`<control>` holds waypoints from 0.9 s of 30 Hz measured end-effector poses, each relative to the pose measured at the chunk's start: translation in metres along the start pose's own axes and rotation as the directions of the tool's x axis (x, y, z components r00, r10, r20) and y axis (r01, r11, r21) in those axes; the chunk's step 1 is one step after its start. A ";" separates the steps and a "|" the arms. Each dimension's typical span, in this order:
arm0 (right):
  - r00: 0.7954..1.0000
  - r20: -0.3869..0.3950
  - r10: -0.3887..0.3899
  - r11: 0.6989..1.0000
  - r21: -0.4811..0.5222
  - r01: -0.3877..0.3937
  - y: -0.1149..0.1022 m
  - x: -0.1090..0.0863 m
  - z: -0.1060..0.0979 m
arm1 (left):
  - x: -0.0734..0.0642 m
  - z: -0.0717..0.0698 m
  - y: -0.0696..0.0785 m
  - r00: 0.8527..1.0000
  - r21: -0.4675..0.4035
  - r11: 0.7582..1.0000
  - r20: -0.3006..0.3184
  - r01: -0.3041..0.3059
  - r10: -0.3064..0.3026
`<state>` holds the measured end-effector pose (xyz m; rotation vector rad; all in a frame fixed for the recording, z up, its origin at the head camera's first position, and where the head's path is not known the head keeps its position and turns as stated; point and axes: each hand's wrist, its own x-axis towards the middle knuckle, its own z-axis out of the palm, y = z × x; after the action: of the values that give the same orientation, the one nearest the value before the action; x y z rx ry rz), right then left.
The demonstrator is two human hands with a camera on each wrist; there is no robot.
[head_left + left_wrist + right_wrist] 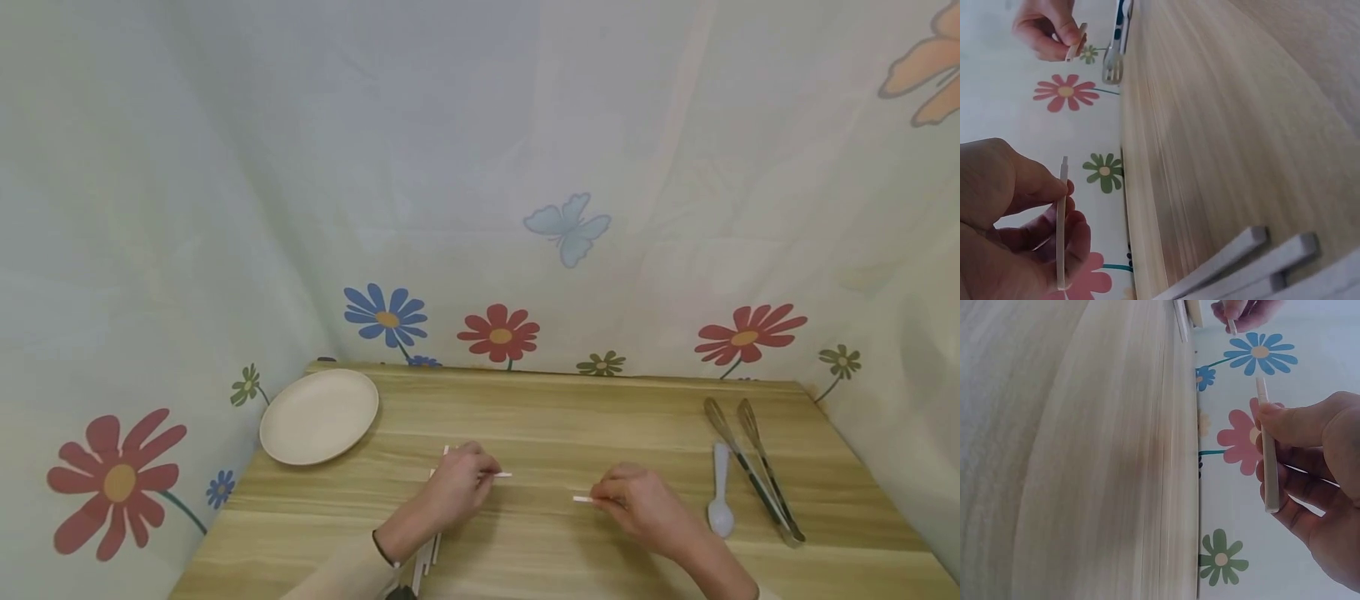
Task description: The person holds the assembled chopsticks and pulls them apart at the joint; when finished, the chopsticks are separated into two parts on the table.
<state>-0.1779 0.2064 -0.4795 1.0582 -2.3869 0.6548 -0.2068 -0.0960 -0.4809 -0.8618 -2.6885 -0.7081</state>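
Observation:
My left hand (pixel 459 485) pinches a thin white stick (pixel 1061 237) between thumb and fingers, above the table. The stick's upper end narrows to a small tip in the left wrist view. Across a gap to the right, my right hand (pixel 639 506) pinches another short white stick (pixel 1270 462), also held off the table. The two sticks point towards each other and are apart. Several more white sticks (pixel 1229 259) lie side by side on the table beneath my left hand and forearm, which partly hide them in the head view.
A round cream plate (pixel 318 417) lies at the back left of the wooden table (pixel 540 417). To the right of my right hand are a pale spoon (pixel 721 515) and metal tongs (pixel 792 533). A flower-printed curtain (pixel 450 167) surrounds the table's back and sides.

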 end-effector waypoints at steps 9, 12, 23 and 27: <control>0.999 0.033 -0.036 0.999 0.008 0.036 -0.005 -0.002 -0.005 | 0.008 0.006 0.002 0.999 0.057 0.997 0.018 -0.051 0.050; 0.998 0.034 -0.050 0.999 0.022 0.049 -0.007 -0.003 -0.006 | 0.011 0.009 0.001 0.998 0.065 0.997 0.040 -0.053 0.050; 0.997 0.046 -0.060 0.998 0.021 0.059 -0.016 -0.010 -0.010 | 0.019 0.014 0.004 0.994 0.049 0.998 0.104 -0.042 0.036; 0.996 0.047 -0.079 0.997 0.011 0.079 -0.018 -0.012 -0.010 | 0.020 0.017 0.005 0.990 0.045 0.999 0.142 -0.022 0.016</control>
<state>-0.1545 0.2083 -0.4739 1.1781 -2.3707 0.6193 -0.2206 -0.0742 -0.4862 -0.9588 -2.8045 -0.5986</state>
